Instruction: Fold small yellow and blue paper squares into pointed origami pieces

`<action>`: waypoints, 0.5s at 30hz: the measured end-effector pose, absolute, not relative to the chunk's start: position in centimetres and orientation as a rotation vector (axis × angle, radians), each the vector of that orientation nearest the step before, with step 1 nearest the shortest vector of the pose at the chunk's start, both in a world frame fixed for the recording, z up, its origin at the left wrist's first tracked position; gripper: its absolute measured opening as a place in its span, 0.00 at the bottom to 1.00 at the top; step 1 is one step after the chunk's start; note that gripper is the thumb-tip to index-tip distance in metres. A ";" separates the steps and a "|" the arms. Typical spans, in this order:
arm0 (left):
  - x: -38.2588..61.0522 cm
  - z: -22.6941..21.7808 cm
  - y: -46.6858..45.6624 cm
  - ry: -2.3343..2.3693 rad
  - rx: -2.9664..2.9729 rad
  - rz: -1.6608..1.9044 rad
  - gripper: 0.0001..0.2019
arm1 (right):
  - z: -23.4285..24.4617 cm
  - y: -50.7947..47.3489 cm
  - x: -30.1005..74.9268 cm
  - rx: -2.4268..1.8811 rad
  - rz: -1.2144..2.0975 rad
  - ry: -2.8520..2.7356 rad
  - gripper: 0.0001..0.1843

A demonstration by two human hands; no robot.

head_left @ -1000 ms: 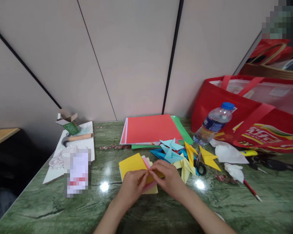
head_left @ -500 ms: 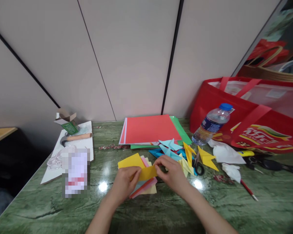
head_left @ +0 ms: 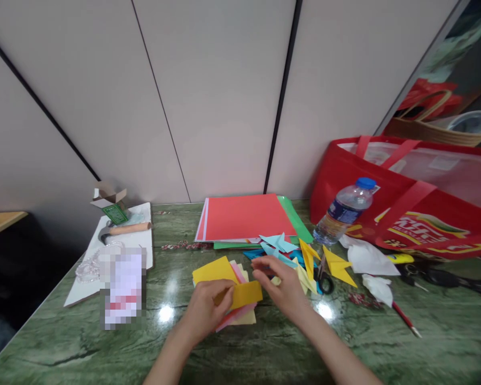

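Between thumb and fingers, my left hand (head_left: 211,303) pinches the left end of a folded yellow paper strip (head_left: 247,295). My right hand (head_left: 279,283) is just off the strip's right end, fingers curved and apart, holding nothing. Beneath the strip lies a fanned stack of coloured paper squares; a yellow square (head_left: 216,270) shows at its upper left and pink and cream edges stick out below. Beyond my right hand are folded paper pieces: light blue ones (head_left: 279,243), yellow ones (head_left: 338,265) and pale yellow ones. Black-handled scissors (head_left: 325,282) lie among them.
Large red paper sheets (head_left: 248,216) lie against the wall. A water bottle (head_left: 342,211) stands before a red bag (head_left: 420,198) on the right, near crumpled tissue (head_left: 369,256) and a red pen (head_left: 406,320). Leftward, a hammer (head_left: 124,229) and small box (head_left: 114,206) rest on a white board.
My right hand has let go of the strip's right end and its fingers have opened. My left hand keeps its pinch. The view has shifted slightly.
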State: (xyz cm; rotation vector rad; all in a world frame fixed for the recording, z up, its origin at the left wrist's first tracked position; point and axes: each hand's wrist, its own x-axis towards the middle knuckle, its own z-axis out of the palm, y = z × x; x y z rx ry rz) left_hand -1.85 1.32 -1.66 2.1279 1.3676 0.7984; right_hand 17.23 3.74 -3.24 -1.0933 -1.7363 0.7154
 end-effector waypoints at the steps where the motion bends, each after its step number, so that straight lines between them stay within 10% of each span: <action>1: -1.7 -1.7 1.2 1.357 2.127 0.794 0.11 | -3.3 3.5 17.0 -1.052 0.741 -1.784 0.07; 15: -2.3 -1.8 1.8 1.458 2.175 0.909 0.11 | -3.1 3.5 17.1 -1.072 0.641 -1.866 0.10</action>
